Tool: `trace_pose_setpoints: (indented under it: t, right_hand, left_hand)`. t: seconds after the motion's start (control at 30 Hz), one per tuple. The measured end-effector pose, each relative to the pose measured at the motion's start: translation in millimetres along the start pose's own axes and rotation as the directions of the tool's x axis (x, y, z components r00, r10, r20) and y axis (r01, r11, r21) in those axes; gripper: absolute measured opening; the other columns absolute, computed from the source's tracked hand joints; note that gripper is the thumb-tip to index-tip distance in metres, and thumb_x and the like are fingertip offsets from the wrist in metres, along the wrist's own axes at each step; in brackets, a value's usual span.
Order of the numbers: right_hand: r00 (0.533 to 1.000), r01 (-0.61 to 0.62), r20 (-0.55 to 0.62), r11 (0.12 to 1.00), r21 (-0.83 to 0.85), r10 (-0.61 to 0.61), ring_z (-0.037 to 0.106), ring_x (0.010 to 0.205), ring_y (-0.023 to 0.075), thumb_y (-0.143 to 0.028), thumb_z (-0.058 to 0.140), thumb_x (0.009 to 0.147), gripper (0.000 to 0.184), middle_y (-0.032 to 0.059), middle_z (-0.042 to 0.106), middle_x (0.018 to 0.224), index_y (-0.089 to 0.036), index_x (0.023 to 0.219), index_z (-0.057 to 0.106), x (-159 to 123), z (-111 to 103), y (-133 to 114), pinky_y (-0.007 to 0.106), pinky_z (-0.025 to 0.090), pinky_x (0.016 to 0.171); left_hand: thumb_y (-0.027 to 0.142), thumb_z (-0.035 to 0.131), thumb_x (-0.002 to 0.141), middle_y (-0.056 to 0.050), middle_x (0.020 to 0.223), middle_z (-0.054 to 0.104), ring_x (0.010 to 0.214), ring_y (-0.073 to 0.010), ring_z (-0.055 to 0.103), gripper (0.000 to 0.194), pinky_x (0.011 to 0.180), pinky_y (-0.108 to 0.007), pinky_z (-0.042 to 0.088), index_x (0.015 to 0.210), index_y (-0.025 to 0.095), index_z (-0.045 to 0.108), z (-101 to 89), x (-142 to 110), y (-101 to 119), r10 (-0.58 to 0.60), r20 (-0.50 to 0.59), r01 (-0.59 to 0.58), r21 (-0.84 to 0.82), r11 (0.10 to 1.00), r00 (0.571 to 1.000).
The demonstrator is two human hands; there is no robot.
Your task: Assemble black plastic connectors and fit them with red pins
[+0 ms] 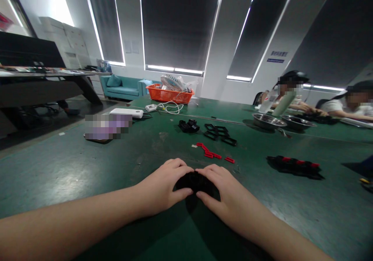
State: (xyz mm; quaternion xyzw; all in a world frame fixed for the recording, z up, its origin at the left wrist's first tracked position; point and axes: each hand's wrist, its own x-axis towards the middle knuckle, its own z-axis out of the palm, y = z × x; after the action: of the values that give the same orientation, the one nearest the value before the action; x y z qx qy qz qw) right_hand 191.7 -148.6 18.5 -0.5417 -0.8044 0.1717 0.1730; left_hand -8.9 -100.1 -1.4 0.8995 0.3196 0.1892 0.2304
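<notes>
Both my hands meet over a black plastic part (194,180) low in the middle of the head view. My left hand (167,183) grips it from the left, thumb in front and fingers behind. From the right, my right hand (222,187) holds the same part, its thumb close to the other thumb. Much of the part is hidden under my fingers, so its exact kind does not show. Beyond my hands lie several small red plastic clips (208,153). Several black rectangular frames (217,130) and a pile of black parts (189,126) lie farther back.
At the right lies a black assembly with red pieces (295,167). Metal bowls (268,121) stand near two people seated across the table. A phone (107,128), a white power bank (126,113), cables (171,107) and an orange basket (169,94) are on the green table (110,167).
</notes>
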Motion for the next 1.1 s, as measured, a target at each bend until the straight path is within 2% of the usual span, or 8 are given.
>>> trace_pose_setpoints:
  t: [0.43, 1.1]
  right_hand:
    - [0.999, 0.029, -0.023, 0.998, 0.057, -0.027, 0.055, 0.106, 0.0233, -0.013, 0.064, 0.08, 0.029, 0.0079, 0.062, 0.11, -0.019, 0.108, 0.065, -1.8, 0.5, -0.5, 0.04, 0.044, 0.097]
    - [1.0, -0.006, 0.013, 0.997, 0.076, 0.005, 0.054, 0.104, 0.0227, -0.014, 0.065, 0.082, 0.022, 0.0071, 0.062, 0.108, -0.019, 0.103, 0.066, -2.1, -3.4, -4.2, 0.039, 0.043, 0.096]
  left_hand:
    - [0.019, 0.067, 0.084, -0.009, 0.117, 0.059, 0.111, -0.0276, 0.053, 0.032, 0.1, -0.046, 0.044, 0.116, 0.02, 0.061, 0.4, -1.6, -1.7, -0.003, -0.016, 0.003, -0.008, 1.0, 1.0]
    - [0.018, 0.069, 0.083, -0.008, 0.113, 0.058, 0.109, -0.028, 0.053, 0.028, 0.097, -0.046, 0.044, 0.111, 0.021, 0.066, -0.3, 0.0, -1.7, -0.005, -0.006, 0.004, -0.017, 1.0, 1.0]
